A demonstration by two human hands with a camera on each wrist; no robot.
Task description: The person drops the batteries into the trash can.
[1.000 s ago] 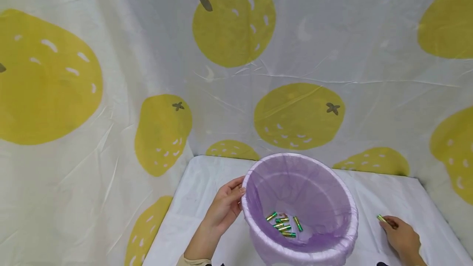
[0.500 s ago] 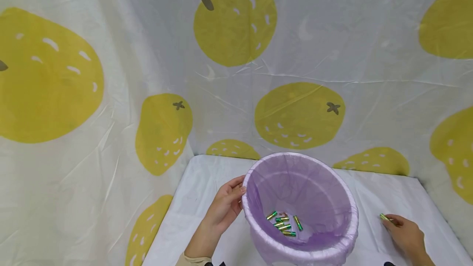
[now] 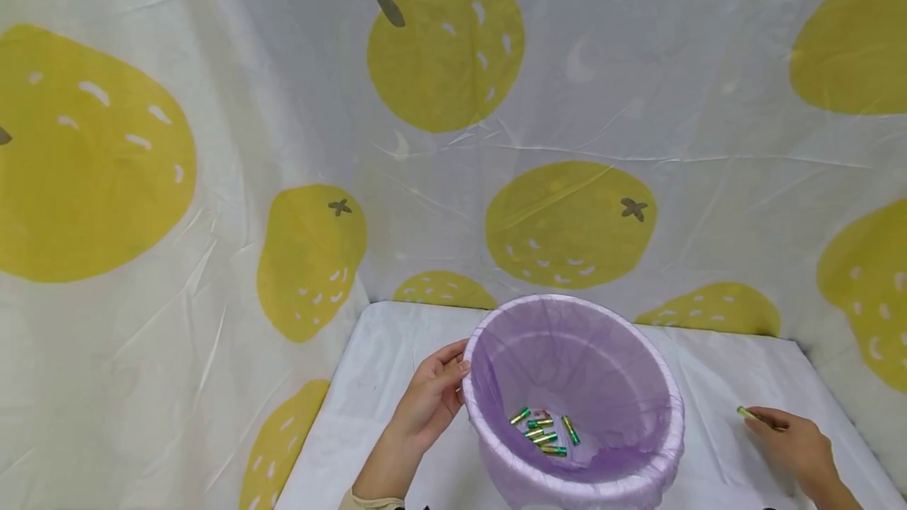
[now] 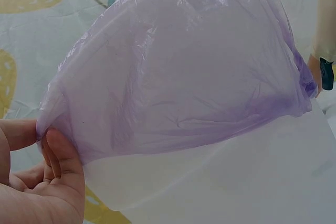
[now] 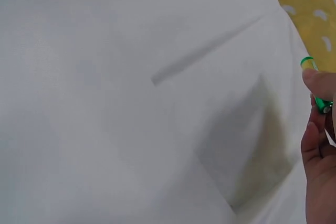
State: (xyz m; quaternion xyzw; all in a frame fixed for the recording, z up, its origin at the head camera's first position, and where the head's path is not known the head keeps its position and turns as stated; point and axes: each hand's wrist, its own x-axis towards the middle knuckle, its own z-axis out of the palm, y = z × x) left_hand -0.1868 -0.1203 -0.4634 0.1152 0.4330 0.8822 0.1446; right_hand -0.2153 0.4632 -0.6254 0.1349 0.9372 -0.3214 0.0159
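Note:
A white waste bin (image 3: 506,482) lined with a thin purple bag (image 3: 602,360) stands tilted toward me on the table. My left hand (image 3: 428,400) holds its left rim, thumb over the edge; the left wrist view shows thumb and fingers (image 4: 63,153) pinching the bag's folded-over edge. On the bag's bottom lie several green-and-gold batteries (image 3: 544,438). Right of the bin, my right hand (image 3: 797,447) pinches one more such battery (image 5: 308,63) between thumb and fingers, low over the white cloth. Its green end points out to the left.
White cloth (image 3: 397,337) covers the table, creased near the right hand. Curtains printed with yellow fruit (image 3: 574,224) hang behind the table and along both sides.
My right hand has shifted a little to the right, away from the bin, still pinching the battery. The left hand, the bin and the batteries inside stay put.

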